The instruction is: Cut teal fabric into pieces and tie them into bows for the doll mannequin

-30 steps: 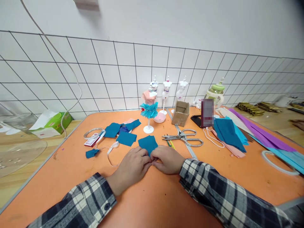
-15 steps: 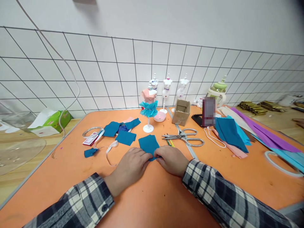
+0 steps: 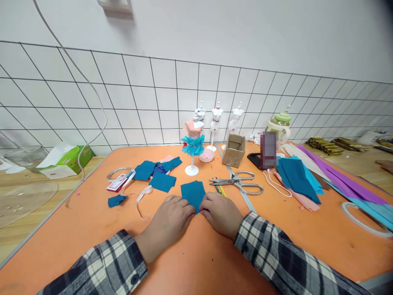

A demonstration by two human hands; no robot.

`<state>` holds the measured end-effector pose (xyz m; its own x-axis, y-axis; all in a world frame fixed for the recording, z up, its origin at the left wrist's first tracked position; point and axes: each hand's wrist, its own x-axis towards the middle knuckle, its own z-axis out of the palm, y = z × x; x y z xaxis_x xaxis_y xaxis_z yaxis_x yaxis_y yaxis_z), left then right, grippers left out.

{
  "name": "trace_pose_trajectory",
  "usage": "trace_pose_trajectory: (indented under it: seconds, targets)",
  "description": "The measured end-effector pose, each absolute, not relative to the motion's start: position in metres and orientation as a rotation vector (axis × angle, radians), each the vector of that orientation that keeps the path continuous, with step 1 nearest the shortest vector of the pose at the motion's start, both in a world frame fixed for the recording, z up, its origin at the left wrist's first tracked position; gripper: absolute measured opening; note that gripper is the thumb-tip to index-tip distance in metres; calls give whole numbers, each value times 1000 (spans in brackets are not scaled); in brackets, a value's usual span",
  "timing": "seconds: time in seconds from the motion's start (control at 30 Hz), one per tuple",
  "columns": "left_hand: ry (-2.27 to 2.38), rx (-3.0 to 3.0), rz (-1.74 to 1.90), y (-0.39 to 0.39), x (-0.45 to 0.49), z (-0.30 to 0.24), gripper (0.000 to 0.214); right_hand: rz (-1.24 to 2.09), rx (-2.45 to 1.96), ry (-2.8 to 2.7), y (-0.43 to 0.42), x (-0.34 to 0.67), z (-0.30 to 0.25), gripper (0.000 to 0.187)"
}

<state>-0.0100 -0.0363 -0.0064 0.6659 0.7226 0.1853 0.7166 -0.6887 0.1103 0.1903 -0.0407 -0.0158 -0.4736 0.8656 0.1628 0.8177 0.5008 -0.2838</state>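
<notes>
The scene is viewed from a single head-worn camera, aimed forward and down across the orange table (image 3: 196,262) toward the gridded wall (image 3: 92,98), with both forearms seen close below.

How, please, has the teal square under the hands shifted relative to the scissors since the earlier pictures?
No: the teal square lies just left of the scissors, as before.

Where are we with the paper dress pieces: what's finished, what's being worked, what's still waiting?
Done: one mannequin wears a pink top and teal ruffled skirt. In hand: the left hand and right hand pinch the near edge of a teal paper square. Left: two bare mannequins at the back, loose teal pieces uncut or unfolded, scissors lying idle.
</notes>
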Motion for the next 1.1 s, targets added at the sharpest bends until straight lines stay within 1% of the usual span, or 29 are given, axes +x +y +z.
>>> trace_pose_trajectory:
  seconds: [0.13,0.27,0.37,0.47,0.57,0.7,0.8,0.9,1.1]
  targets:
    - [1290,2773,364,-36,-10,-7,18,271,-1437,-2480,-40,191,-16,16]
    - [1280,2756,339,-35,-10,-8,25,259,-1464,-2501,-40,191,-16,19]
    - [1273,2787,368,-35,-9,-8,24,223,-1488,-2510,-39,191,-16,17]
    - [1268,2804,354,-35,-9,-7,23,195,-1497,-2517,-38,191,-16,20]
    - [1278,2800,292,-35,-9,-7,22,198,-1481,-2526,-38,192,-15,19]
    - [1300,2781,338,-34,-10,-8,17,222,-1509,-2542,-38,192,-13,18]
    - [1294,2814,339,-33,-10,-9,19,225,-1535,-2538,-39,193,-12,17]
    - [1273,2851,330,-33,-10,-8,23,228,-1543,-2562,-39,193,-11,19]
    - [1215,2891,315,-32,-9,-6,21,95,-1484,-2568,-42,192,-10,21]
